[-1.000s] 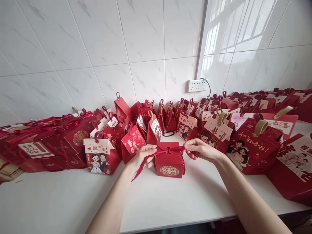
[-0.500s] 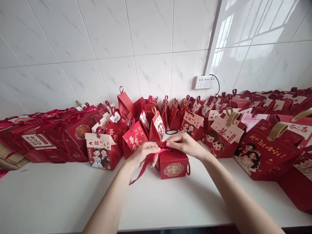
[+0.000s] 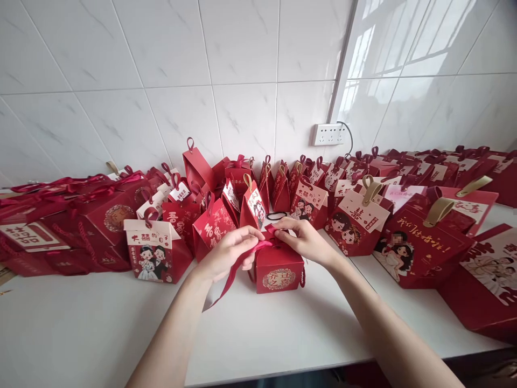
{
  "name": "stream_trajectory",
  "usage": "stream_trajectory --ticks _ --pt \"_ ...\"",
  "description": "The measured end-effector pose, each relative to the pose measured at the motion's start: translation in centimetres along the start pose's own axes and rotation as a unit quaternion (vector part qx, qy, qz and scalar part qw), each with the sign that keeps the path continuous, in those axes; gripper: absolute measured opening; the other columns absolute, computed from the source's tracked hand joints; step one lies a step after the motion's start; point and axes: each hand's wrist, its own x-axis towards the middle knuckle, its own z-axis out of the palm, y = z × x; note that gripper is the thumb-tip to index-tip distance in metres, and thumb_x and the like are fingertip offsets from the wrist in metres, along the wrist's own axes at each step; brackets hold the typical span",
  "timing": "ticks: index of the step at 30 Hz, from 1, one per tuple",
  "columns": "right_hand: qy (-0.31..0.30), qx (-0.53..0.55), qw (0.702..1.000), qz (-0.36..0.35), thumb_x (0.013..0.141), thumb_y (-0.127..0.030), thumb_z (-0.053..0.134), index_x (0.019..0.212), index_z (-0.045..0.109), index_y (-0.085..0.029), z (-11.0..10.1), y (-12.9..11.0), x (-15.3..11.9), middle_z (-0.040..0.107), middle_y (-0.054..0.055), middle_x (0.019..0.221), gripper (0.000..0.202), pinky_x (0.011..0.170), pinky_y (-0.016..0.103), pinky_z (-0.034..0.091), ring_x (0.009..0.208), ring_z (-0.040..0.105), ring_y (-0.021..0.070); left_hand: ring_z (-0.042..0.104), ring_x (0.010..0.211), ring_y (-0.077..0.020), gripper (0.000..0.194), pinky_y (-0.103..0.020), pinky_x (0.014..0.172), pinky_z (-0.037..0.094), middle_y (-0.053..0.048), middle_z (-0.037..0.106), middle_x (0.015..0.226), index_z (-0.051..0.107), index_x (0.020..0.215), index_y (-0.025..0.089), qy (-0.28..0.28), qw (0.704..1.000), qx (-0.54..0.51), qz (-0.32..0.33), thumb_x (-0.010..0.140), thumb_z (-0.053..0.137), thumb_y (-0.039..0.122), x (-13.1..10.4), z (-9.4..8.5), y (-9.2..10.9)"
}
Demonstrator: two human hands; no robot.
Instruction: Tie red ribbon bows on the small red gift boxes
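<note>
A small red box (image 3: 279, 270) with a round gold emblem on its front stands on the white table. Red ribbon (image 3: 231, 281) crosses its top, and a long tail hangs down on the left. My left hand (image 3: 233, 250) pinches a ribbon loop at the box's upper left, thumb against fingers. On the box's top, my right hand (image 3: 302, 238) has its fingers closed on the ribbon near the middle. Twisted red cord shows at the box's right side. Part of the ribbon is hidden behind my fingers.
Many red gift boxes crowd the back of the white table (image 3: 242, 345), stacked at left and in rows at right. A black ring (image 3: 277, 216) lies behind my hands. A power strip (image 3: 330, 134) with a dark cable is on the tiled wall.
The view has shifted slightly right. My left hand has drawn the ribbon a little away from my right hand, and a loop now shows between them.
</note>
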Motion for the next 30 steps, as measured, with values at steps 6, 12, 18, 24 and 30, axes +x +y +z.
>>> stream_trajectory --ticks 6,12,18,24,30 --pt "0.047 0.118 0.99 0.054 0.076 -0.041 0.066 0.092 0.057 -0.019 1.2 0.5 0.1 0.067 0.003 0.081 0.028 0.074 0.032 0.048 0.079 0.062 0.0179 0.028 0.044 -0.0036 0.025 -0.02 0.043 0.018 0.007 0.038 0.053 0.057 0.078 0.017 0.054 0.997 0.049 0.025 0.073 0.067 0.04 0.1 0.1 0.0" --pt "0.038 0.14 0.985 0.09 0.07 -0.042 0.071 0.082 0.066 -0.017 1.4 -0.2 0.2 0.069 0.005 0.082 0.028 0.074 0.032 0.048 0.079 0.064 0.0189 0.05 0.063 -0.0112 0.014 -0.022 0.057 0.037 -0.001 0.058 0.07 0.062 0.081 0.017 0.135 0.963 0.173 0.159 0.074 0.063 0.029 -0.1 0.2 0.1" --pt "0.03 0.1 0.993 0.053 0.078 -0.034 0.063 0.076 0.071 -0.017 1.4 -1.1 0.0 0.071 0.004 0.082 0.018 0.074 0.03 0.048 0.079 0.064 0.0185 0.058 0.078 -0.0174 0.011 -0.028 0.074 0.045 -0.004 0.065 0.077 0.064 0.077 0.019 0.178 0.866 0.35 0.309 0.079 0.053 0.015 -0.2 0.6 -0.2" --pt "-0.001 0.107 0.994 0.024 0.077 -0.025 0.062 0.078 0.069 -0.016 1.8 -1.4 -0.4 0.071 0.004 0.08 0.012 0.071 0.028 0.049 0.073 0.063 0.016 0.061 0.075 -0.0164 0.012 -0.03 0.072 0.049 -0.003 0.068 0.078 0.063 0.081 0.02 0.193 0.79 0.376 0.444 0.078 0.056 0.011 0.1 0.9 -0.9" --pt "-0.055 0.163 0.985 -0.005 0.075 -0.023 0.065 0.072 0.069 -0.017 2.2 -1.4 -0.5 0.068 0.002 0.074 0.007 0.07 0.026 0.048 0.069 0.06 0.0139 0.064 0.079 -0.0137 0.008 -0.024 0.072 0.052 -0.001 0.067 0.081 0.062 0.083 0.02 0.186 0.86 0.302 0.366 0.078 0.059 0.015 0.3 0.6 -1.1"
